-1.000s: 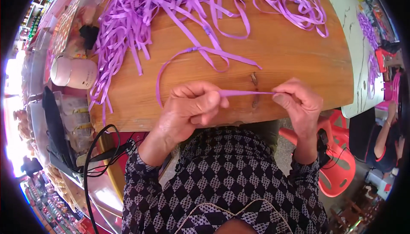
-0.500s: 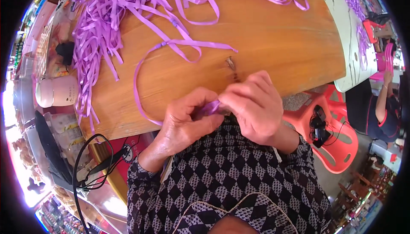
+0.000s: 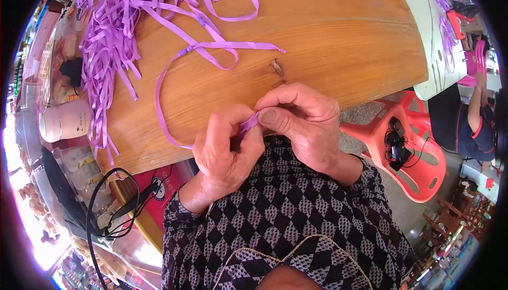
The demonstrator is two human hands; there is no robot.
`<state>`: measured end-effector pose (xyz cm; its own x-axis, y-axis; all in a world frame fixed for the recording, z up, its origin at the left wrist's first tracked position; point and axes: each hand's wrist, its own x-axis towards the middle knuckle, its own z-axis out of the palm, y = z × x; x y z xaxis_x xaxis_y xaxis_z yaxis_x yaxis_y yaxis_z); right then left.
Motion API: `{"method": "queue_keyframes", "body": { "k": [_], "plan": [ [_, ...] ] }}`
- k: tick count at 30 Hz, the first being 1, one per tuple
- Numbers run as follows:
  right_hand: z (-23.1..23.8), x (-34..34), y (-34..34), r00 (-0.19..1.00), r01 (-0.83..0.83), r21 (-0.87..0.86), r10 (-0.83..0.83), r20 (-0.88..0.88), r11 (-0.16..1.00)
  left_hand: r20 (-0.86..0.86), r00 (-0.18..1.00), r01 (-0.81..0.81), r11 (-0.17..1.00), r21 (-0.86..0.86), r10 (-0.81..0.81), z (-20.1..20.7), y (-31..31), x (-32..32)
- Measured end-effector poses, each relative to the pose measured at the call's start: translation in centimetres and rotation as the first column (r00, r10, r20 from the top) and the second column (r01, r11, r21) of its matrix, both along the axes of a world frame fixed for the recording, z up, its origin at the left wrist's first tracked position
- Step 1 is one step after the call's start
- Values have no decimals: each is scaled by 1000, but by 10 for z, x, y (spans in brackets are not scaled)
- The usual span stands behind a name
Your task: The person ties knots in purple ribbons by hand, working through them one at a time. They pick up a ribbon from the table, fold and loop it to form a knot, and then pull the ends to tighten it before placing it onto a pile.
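Both my hands meet over the front edge of the wooden table, pinching a purple ribbon [image 3: 160, 99]. My left hand [image 3: 222, 150] is closed around a bunched part of it, with thumb and forefinger pressed together. My right hand [image 3: 304, 123] grips the same bunch between thumb and forefinger; the thumb lies on top. The exact fold or knot between the fingers is mostly hidden. From my left hand the ribbon loops up across the table, where a darker purple band sits on it and one end lies flat.
A large heap of purple ribbons [image 3: 108, 41] covers the table's [image 3: 338, 41] left and far side. A pale pink jar [image 3: 66, 121] stands at left above black cables [image 3: 124, 210]. At right are a red plastic chair [image 3: 418, 179] holding black devices and another person [image 3: 473, 126].
My right hand has turned so its thumb now shows on top of the bunch, and my left fingers have closed in more. The whole view has shifted slightly.
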<state>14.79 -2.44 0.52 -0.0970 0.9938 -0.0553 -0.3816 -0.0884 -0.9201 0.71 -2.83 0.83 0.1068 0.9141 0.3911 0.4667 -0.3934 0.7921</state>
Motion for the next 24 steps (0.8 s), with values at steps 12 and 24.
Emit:
{"method": "queue_keyframes", "body": {
  "k": [12,24],
  "plan": [
    [-2,5,4,947,-212,-219,145,-288,952,43,994,98,989,113,-104,0,7,-9],
    [0,6,-2,991,-81,-79,89,102,994,571,820,489,476,-731,34,21,19,-25]
  ]
}}
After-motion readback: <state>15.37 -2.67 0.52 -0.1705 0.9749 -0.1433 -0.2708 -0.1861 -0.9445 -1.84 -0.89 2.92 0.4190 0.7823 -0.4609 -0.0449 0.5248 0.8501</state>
